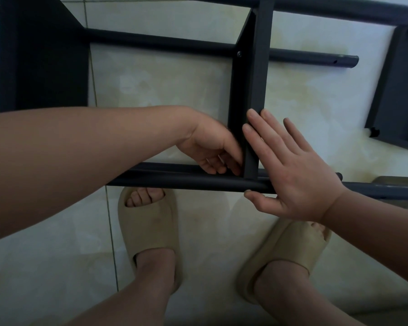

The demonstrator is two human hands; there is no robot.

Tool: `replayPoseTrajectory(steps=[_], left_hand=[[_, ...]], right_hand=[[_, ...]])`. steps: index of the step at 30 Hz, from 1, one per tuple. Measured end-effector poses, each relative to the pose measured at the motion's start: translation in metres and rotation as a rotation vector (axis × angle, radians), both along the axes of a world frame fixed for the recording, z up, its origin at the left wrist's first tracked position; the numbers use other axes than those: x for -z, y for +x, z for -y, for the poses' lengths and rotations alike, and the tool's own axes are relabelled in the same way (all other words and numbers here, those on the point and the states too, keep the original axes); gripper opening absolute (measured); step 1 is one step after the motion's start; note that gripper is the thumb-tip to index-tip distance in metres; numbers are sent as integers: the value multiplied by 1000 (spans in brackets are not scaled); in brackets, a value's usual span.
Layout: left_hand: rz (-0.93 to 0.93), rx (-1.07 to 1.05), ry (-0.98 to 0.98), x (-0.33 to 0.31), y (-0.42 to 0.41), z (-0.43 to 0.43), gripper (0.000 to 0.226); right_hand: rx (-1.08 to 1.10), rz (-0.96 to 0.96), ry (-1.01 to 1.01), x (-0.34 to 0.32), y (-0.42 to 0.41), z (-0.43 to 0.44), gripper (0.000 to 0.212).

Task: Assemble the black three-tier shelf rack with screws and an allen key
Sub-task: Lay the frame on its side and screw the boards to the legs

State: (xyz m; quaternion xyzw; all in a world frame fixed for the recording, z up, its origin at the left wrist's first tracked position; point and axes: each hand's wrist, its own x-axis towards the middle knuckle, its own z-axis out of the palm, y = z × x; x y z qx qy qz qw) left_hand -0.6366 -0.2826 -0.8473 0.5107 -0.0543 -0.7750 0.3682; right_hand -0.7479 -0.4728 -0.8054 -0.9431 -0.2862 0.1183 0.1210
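Against the black panel, right hand flat, fingers straight; left hand opposite, fingers curled, grip unclear.

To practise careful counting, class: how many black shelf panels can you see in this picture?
3: left panel at the upper left, middle panel at the centre, right panel lying separate at the right edge. Others may be hidden outside the frame.
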Motion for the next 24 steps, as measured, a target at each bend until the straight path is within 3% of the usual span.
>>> replayPoseTrajectory(steps=[11, 17, 24], left_hand=[[61, -36, -17, -3, -3, 1, 12], [-31, 6, 11, -4, -3, -2, 12], [68, -34, -16, -2, -6, 1, 14]], right_hand=[[3, -1, -1, 0, 0, 0, 94], [2, 3, 6, 0, 0, 0, 94], [4, 8, 9, 0, 0, 0, 94]])
